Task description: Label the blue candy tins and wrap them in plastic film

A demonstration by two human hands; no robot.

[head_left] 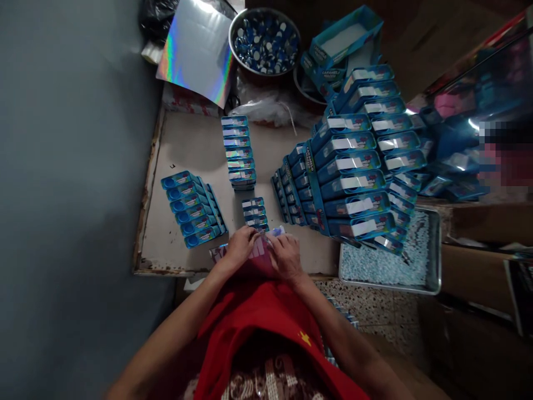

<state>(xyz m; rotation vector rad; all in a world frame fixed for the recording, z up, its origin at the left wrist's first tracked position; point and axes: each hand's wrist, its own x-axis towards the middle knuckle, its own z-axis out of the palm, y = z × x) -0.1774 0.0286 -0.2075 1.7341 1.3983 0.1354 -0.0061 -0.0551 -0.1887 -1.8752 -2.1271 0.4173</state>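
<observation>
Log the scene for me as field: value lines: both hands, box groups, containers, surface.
Left hand: fingers on a shiny sheet
Right hand: fingers on the same sheet
Grip detail: fingertips too small and dim to tell
Just beyond hands: short row of blue boxes
Farther out: middle row
Left: slanted row
Right: large stack, the biggest group
Bowl: far side, holds small round pieces
Tray: lower right, holds pale bits
Surface: worn-edged table
</observation>
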